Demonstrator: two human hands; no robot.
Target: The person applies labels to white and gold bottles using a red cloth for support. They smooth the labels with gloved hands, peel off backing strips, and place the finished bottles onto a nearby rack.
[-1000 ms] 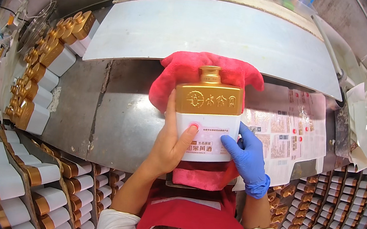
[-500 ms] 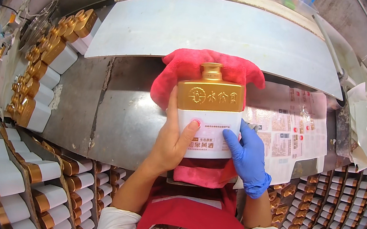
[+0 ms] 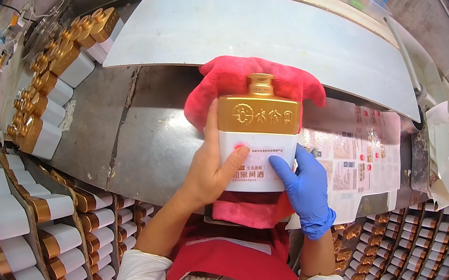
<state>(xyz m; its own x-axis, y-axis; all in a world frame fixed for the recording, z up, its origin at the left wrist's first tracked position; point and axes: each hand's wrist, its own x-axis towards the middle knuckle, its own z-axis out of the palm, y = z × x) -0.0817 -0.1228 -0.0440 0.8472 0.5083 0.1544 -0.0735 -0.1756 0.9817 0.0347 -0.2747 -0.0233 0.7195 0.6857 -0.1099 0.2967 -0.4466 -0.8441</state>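
Note:
A flat, rectangular bottle (image 3: pixel 255 144) with a gold neck and shoulder and a white lower body lies face up in front of me, its neck pointing away. My bare left hand (image 3: pixel 213 164) grips its left side, with the thumb across the printed white front. On the right side, my right hand (image 3: pixel 303 187), in a blue rubber glove, holds the bottle with its thumb pressed on the front; its other fingers are partly hidden. Under the bottle is a pink-red cloth (image 3: pixel 205 92), which shows beyond the neck and again below the base.
Printed transfer sheets (image 3: pixel 359 152) lie to the right on the metal bench (image 3: pixel 157 131). A pale board (image 3: pixel 266 38) spans the far side. Gold-and-white bottles (image 3: pixel 52 92) stand in a row at left; racks of similar bottles (image 3: pixel 402 254) fill both lower sides.
Both hands keep hold of the bottle, which has barely moved. My gloved thumb has slid slightly left over the printed front.

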